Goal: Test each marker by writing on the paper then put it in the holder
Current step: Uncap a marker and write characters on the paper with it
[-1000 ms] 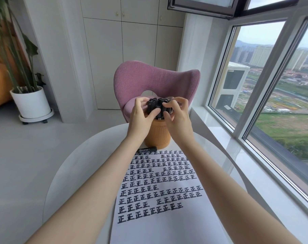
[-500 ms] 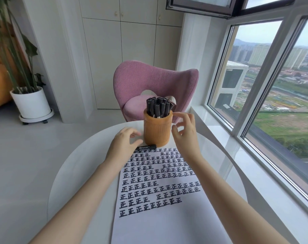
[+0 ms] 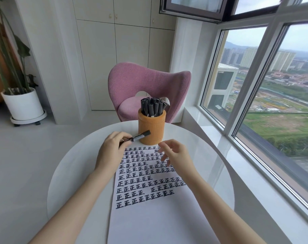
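Black plastic with a white label band, the marker (image 3: 139, 136) sits in the left hand (image 3: 112, 152). The fingers curl round its lower end, and its blunt far end slants up toward the holder (image 3: 152, 131). It hangs just above the far end of the paper (image 3: 149, 222) and in front of the holder, and it looks capped. The right hand (image 3: 176, 154) hovers over the paper near it, fingers spread loosely and holding nothing.

The wooden holder stands toward the far edge of the round white table (image 3: 70, 173), packed with other black markers (image 3: 152, 107) standing on end. The paper runs from the holder's foot to the near edge, its far half filled with rows of written characters and its near half blank.

The marker should be light and stiff, with a smooth barrel that may slip under a loose pinch. A firm hold on the labelled middle suits one hand, while the other takes the cap end and pulls straight along the barrel. The cap probably snaps off with a small jerk. The sheet is thin and may slide on the glossy tabletop, so a resting palm would steady it. The holder is crowded, so a marker going in needs a gap.
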A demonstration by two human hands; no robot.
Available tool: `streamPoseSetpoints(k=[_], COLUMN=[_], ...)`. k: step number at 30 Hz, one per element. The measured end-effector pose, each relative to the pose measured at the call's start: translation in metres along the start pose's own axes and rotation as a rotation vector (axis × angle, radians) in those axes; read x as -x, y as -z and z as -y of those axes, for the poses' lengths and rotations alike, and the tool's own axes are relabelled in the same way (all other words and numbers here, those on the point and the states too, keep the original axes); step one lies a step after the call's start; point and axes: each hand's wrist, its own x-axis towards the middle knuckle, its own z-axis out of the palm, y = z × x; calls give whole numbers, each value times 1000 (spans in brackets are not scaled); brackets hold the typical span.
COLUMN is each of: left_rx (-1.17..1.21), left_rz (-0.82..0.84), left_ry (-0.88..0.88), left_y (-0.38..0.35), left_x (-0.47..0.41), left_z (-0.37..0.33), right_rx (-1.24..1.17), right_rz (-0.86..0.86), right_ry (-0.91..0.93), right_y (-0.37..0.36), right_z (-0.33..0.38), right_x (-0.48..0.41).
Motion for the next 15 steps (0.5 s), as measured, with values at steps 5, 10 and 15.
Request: streamPoseSetpoints(k=[5, 10, 15], left_rx=[124, 130, 142], left_rz=[217, 338, 366], left_ry=[-91, -62, -52], left_y=[12, 16, 13], left_x=[28, 52, 63], left_z=[-41, -56, -62], right_rx=[-236, -290, -278], right_rz=[146, 48, 33], right_ry=[0, 107, 120], right_y=[-7, -9, -5], right_z=[18, 25, 29], right_x=[23, 33, 47])
